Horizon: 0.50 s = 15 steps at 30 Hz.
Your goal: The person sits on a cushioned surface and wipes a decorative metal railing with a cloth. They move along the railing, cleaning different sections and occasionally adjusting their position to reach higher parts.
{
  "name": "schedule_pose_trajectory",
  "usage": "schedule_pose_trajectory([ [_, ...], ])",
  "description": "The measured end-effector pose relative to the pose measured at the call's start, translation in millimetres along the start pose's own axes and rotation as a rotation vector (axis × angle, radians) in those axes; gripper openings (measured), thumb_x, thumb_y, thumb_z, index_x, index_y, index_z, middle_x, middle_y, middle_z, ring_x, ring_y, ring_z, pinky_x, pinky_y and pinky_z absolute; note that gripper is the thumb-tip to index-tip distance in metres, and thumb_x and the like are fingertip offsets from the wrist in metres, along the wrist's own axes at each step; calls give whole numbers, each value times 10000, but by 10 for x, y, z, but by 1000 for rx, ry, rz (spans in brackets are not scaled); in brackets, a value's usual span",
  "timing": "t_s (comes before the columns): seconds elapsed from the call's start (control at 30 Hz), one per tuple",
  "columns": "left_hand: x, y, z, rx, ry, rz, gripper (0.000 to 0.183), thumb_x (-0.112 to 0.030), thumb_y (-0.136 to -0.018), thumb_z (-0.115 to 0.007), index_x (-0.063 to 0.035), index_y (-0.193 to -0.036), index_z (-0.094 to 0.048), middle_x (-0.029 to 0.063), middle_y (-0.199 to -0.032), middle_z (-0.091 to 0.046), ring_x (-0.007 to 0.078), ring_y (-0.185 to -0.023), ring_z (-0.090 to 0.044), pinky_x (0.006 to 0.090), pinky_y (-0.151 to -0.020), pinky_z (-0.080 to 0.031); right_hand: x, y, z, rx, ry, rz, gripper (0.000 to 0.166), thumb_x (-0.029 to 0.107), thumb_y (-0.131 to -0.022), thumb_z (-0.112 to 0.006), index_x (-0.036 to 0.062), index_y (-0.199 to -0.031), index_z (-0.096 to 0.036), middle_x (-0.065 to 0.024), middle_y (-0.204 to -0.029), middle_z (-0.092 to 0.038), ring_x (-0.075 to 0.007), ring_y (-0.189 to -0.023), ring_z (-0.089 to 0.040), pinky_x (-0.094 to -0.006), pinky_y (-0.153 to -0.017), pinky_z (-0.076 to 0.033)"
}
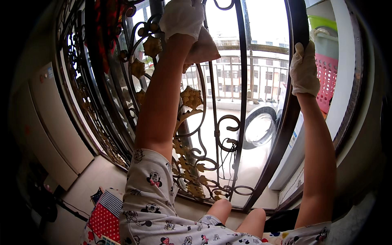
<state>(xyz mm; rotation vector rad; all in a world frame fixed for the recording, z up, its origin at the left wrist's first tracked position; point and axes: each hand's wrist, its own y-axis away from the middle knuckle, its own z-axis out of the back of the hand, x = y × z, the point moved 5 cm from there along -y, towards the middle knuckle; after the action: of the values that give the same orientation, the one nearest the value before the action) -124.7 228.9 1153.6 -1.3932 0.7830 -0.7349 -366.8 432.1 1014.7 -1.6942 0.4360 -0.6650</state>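
Note:
My left hand (183, 20), in a thin white glove, is raised to the top of the view against a glazed metal door. It holds a pale pinkish cloth (204, 47), whose corner hangs out below the palm; the fingertips are partly cut off by the picture's edge. Around it run dark wrought-iron scrolls (228, 121) with gold leaf ornaments (192, 97). My right hand (304, 69), gloved likewise, grips the dark upright edge of the door frame (297, 27), thumb uppermost. The door stands partly open on that side.
Beyond the gap are a pink perforated laundry basket (327, 72), a green basin (323, 23) and a white appliance (289, 156). A round washing-machine door (260, 127) shows in the glass. Behind is a balcony railing (229, 79). A patchwork fabric (105, 217) lies low left, near a pale cabinet (56, 122).

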Motion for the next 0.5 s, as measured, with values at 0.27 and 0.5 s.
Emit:
schedule_pose_trajectory([
  [0.27,312,-10,-256,-56,-218,-549,177,-191,-924,-514,-46,-994,-588,174,-856,-663,372,-749,-656,456,-682,-525,-111,-45,33,-89,-75,33,591,465,-981,-386,21,-1368,-439,-230,-1313,-533,-349,-1207,-532,-414,-991,-464],
  [0.5,458,33,-142,-79,-4,-304,332,-317,-949,-475,-52,-1079,-628,183,-911,-682,371,-845,-670,437,-761,-525,65,-76,106,-26,-48,7,613,480,-1011,-299,4,-1389,-384,-266,-1322,-504,-389,-1196,-523,-416,-994,-452],
])
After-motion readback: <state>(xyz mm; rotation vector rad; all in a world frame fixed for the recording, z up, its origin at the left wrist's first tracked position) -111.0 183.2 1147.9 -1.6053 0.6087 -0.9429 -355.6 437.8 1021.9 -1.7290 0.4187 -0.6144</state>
